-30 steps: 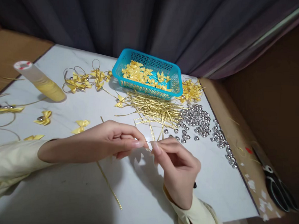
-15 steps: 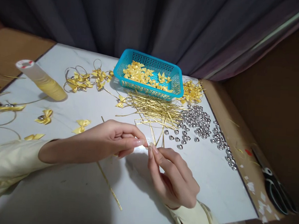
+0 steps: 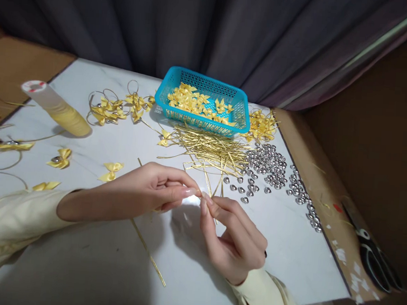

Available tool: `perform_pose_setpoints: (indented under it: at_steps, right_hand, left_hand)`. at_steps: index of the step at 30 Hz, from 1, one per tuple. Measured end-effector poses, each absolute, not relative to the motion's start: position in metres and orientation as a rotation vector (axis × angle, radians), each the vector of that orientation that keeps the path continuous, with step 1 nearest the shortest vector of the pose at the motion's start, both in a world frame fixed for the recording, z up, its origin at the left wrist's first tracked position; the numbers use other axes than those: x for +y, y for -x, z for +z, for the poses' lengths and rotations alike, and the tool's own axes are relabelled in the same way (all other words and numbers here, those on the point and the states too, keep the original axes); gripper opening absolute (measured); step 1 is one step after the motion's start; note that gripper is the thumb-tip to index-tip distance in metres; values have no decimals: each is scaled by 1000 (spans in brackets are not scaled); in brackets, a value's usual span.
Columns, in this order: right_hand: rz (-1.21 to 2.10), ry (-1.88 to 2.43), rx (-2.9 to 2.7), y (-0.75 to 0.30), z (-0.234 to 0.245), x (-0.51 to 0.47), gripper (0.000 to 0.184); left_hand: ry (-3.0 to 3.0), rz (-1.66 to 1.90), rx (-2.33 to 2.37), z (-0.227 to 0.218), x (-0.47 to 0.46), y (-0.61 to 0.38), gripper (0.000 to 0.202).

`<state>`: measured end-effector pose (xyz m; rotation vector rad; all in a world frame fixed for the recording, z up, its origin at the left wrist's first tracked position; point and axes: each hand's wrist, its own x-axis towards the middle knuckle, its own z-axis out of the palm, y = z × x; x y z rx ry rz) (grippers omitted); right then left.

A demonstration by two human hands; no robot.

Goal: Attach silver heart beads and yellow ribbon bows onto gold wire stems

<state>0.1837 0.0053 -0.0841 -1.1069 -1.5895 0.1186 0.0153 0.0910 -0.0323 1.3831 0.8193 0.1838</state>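
My left hand (image 3: 153, 191) and my right hand (image 3: 232, 241) meet fingertip to fingertip over the white table (image 3: 80, 255). Both pinch closed on a thin gold wire (image 3: 147, 252), which runs from my left hand down toward the table's near edge. Something small sits between the fingertips; I cannot make it out. A heap of cut gold wires (image 3: 210, 150) lies just beyond my hands. To its right spreads a pile of silver beads (image 3: 268, 163). A blue basket (image 3: 242, 115) of yellow ribbon bows stands behind the wires.
A yellow thread spool (image 3: 56, 109) lies on its side at the left. Loose yellow bows (image 3: 110, 170) and finished bows with wire loops (image 3: 107, 110) are scattered at the left and back. Scissors (image 3: 372, 257) rest on the brown surface at the right. Dark curtains hang behind.
My right hand has turned palm-up and dropped slightly, its fingertips closing onto my left hand's fingertips. My left hand has barely moved.
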Motion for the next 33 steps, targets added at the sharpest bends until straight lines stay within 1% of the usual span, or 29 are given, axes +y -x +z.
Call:
perform_pose_setpoints:
  at_steps: [4, 12, 16, 19, 23, 29, 33]
  right_hand:
    - [244, 1096, -1536, -182, -80, 7, 31]
    - [616, 1215, -1370, -184, -66, 8, 15]
    - [819, 1256, -1299, -187, -63, 10, 15]
    - [905, 1257, -1263, -188, -62, 11, 13]
    - [871, 1311, -1331, -188, -62, 11, 11]
    - [577, 1258, -1557, -187, -70, 9, 14]
    - [442, 1200, -1644, -186, -75, 7, 19]
  left_hand:
    - [-1375, 153, 875, -27, 91, -17, 24]
    - [-1349, 129, 906, -27, 91, -19, 27]
    - [-1326, 137, 912, -28, 91, -19, 28]
    - [-1315, 143, 910, -30, 91, -19, 29]
    - [-1308, 141, 926, -32, 92, -20, 29]
    - [-1300, 149, 911, -29, 92, -18, 30]
    - [-1321, 187, 911, -36, 91, -17, 30]
